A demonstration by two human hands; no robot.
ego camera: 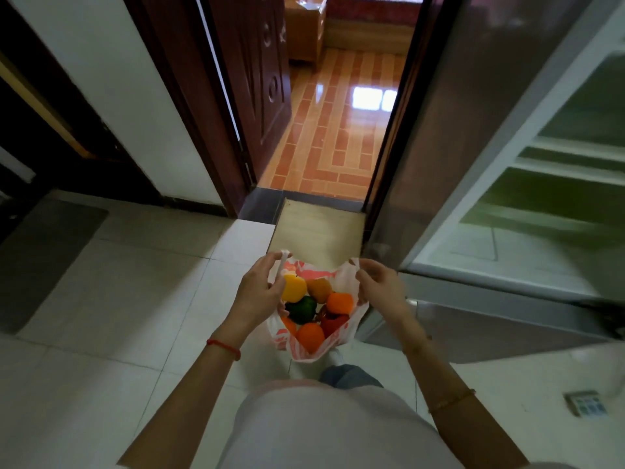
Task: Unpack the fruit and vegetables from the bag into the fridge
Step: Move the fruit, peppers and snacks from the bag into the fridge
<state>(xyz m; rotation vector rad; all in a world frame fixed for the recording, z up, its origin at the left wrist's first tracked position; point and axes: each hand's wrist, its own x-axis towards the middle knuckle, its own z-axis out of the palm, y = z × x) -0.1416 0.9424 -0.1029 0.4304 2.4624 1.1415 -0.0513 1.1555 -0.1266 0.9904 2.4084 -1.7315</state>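
Observation:
A white plastic bag with red print (338, 340) hangs open in front of me above the tiled floor. My left hand (260, 289) pinches its left handle and my right hand (378, 282) pinches its right handle, pulling the mouth apart. Inside lie a yellow fruit (293, 287), a brownish fruit (319, 288), an orange (340, 302), a green pepper (301, 309), a red piece (333, 324) and another orange (310, 336). The fridge (554, 184) stands to my right with its door (439, 130) swung open, showing pale shelves inside.
An open doorway (331, 130) with a dark wooden door leads ahead to a room with orange tiles. A dark floor mat (44, 252) lies at the left. A small grey object (586, 406) lies on the floor at lower right.

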